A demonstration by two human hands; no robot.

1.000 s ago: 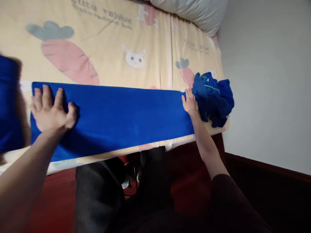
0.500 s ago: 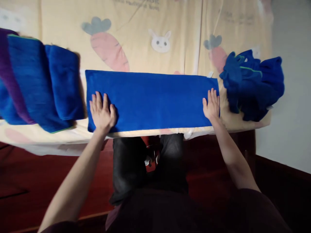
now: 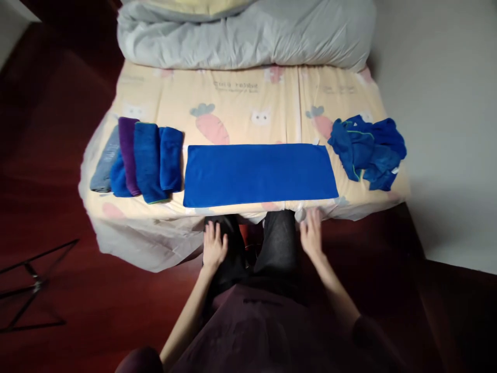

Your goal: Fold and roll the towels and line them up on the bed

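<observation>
A blue towel (image 3: 260, 173) lies flat as a long rectangle near the front edge of the bed. My left hand (image 3: 215, 246) is over my left thigh, below the towel's front edge, with its fingers apart and nothing in it. My right hand (image 3: 311, 230), slightly blurred, is beside my right leg at the bed's edge, fingers stretched out and holding nothing. Neither hand touches the towel. Left of it stand several rolled or folded towels, among them a purple one (image 3: 128, 155) and a grey one (image 3: 107, 161). Crumpled blue towels (image 3: 370, 150) form a heap on the right.
The bed (image 3: 236, 122) has a pale yellow sheet with carrots and rabbits. A grey quilt (image 3: 248, 39) is bunched across its far part. A black stand's legs (image 3: 37, 286) are on the red floor at left, and a pale wall (image 3: 446, 129) rises at right.
Both hands have lifted off the flat blue towel and drawn back toward my legs. The view has pulled back, bringing the quilt, the grey towel and the stand's legs into sight.
</observation>
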